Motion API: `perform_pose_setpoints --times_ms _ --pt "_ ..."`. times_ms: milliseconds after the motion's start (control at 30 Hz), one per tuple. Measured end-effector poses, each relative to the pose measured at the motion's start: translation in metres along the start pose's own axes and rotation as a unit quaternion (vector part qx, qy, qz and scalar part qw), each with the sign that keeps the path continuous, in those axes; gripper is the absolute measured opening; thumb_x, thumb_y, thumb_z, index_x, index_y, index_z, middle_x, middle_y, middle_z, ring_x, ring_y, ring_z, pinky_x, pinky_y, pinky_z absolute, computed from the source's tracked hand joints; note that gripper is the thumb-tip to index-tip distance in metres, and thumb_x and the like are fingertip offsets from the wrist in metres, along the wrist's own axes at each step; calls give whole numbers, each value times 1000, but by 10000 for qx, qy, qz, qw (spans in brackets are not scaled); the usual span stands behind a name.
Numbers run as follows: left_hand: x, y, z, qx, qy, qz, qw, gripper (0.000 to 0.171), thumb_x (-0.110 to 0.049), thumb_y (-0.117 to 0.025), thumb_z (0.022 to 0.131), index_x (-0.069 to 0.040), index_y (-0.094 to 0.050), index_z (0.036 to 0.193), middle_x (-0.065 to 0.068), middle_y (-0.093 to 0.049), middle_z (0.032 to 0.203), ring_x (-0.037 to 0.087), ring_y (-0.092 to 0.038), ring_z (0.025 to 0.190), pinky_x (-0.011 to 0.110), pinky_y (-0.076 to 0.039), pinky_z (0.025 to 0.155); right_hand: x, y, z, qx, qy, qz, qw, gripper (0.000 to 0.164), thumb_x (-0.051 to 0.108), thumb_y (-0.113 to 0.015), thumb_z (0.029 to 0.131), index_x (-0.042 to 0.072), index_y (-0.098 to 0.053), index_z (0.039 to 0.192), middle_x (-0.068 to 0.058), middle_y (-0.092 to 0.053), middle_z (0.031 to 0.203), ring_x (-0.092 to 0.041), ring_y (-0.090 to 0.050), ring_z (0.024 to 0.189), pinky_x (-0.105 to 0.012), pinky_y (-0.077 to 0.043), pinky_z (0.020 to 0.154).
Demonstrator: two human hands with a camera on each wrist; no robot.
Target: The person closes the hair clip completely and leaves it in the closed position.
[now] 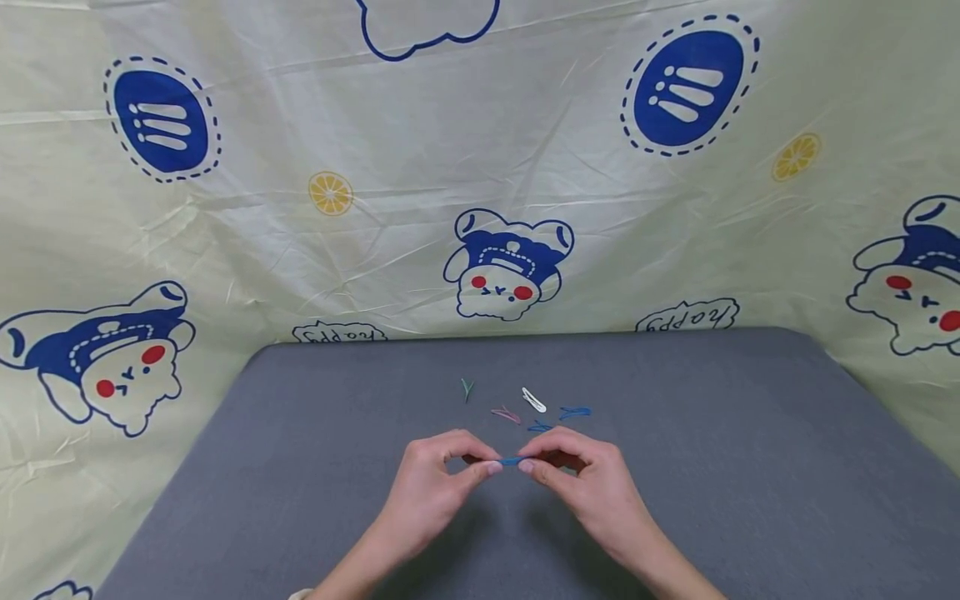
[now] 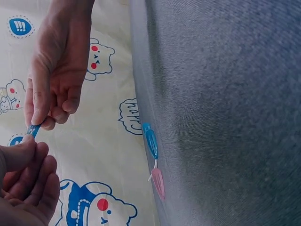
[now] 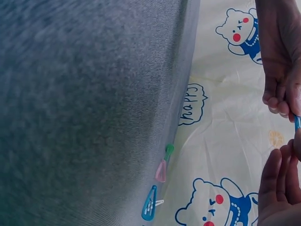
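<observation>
A blue snap hair clip (image 1: 512, 461) is held level between both hands, above the near part of the table. My left hand (image 1: 435, 487) pinches its left end between thumb and forefinger. On the opposite end, my right hand (image 1: 592, 479) has the same kind of pinch. The fingertips cover both ends, so only the middle of the clip shows in the head view. In the left wrist view, part of the blue clip (image 2: 33, 130) is visible between the two hands. Just beyond the hands lies another blue hair clip (image 1: 540, 426), partly hidden by the right fingers.
Several more hair clips lie spread on the grey table (image 1: 300, 467): a green clip (image 1: 467, 389), a pink clip (image 1: 506, 415), a white clip (image 1: 534, 400) and a blue clip (image 1: 575, 412). A printed cloth (image 1: 405, 258) hangs behind the table's far edge.
</observation>
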State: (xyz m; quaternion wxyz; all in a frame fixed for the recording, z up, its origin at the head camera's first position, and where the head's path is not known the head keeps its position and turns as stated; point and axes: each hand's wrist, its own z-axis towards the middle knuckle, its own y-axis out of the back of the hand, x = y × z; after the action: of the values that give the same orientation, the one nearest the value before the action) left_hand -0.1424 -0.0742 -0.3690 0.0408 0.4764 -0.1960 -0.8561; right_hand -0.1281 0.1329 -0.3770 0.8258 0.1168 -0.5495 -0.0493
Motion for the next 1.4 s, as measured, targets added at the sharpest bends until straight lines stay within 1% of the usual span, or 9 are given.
perform_pose_setpoints --times_ms 100,233,433,633,800,867,1167,1267,1400 --pt "0 -1 -1 -138 -60 137 9998 14 -11 -81 81 -25 -77 81 -19 -67 78 8 -62 76 26 -47 70 -2 -1 -1 -74 68 -41 9999 9 18 -78 85 21 -73 91 3 -69 89 -17 -68 80 -32 -53 75" --pt "1 -2 -1 -179 -18 338 9993 12 -12 -82 81 -23 -78 81 -21 -66 77 6 -61 75 26 -47 68 -2 -4 -3 -214 385 -210 9988 13 14 -78 85 23 -73 91 5 -68 88 -15 -67 80 -29 -53 77" --pt "2 -3 -1 -328 21 461 9984 11 -11 -82 81 -21 -78 81 -22 -65 76 5 -60 73 26 -47 65 -2 -12 -6 -501 818 -487 9942 20 5 -77 84 23 -71 91 4 -68 85 -13 -64 77 -26 -53 72" --pt "4 -7 -3 -351 97 421 9985 6 -16 -80 83 -20 -77 81 -20 -64 76 5 -60 72 29 -50 65 -1 -16 -8 -722 662 -662 9930 17 9 -77 86 24 -69 90 11 -65 82 -12 -62 74 -27 -53 70" --pt "6 -6 -2 -257 150 294 9991 1 -19 -79 85 -18 -78 85 -19 -66 79 7 -61 74 30 -50 68 -4 -13 -6 -635 622 -374 9953 14 9 -76 87 21 -71 93 7 -65 86 -15 -62 79 -27 -53 72" --pt "6 -5 -1 -208 199 212 9994 5 -17 -78 86 -22 -78 88 -18 -66 80 9 -62 77 30 -50 71 -5 -11 -5 -553 650 -187 9962 14 8 -75 87 20 -72 93 4 -66 88 -16 -62 81 -27 -53 73" --pt "6 -3 1 241 743 -59 9969 5 -17 -75 88 -18 -76 93 -14 -68 84 9 -63 83 31 -50 81 -8 -6 -3 -548 600 16 9967 12 8 -77 84 17 -75 91 0 -68 94 -16 -62 82 -26 -53 70" --pt "7 -3 2 450 1056 -484 9922 5 -15 -74 89 -15 -75 94 -8 -70 86 11 -65 83 29 -51 80 -8 -6 -2 -542 598 88 9967 9 7 -77 84 14 -75 91 -1 -68 94 -17 -63 81 -26 -53 70" --pt "8 -2 4 589 1467 -1053 9818 8 -11 -74 89 -6 -74 95 2 -71 88 13 -65 81 25 -51 73 -8 -6 -2 -545 554 216 9967 10 7 -77 84 11 -75 93 -3 -68 94 -19 -64 80 -27 -54 71"
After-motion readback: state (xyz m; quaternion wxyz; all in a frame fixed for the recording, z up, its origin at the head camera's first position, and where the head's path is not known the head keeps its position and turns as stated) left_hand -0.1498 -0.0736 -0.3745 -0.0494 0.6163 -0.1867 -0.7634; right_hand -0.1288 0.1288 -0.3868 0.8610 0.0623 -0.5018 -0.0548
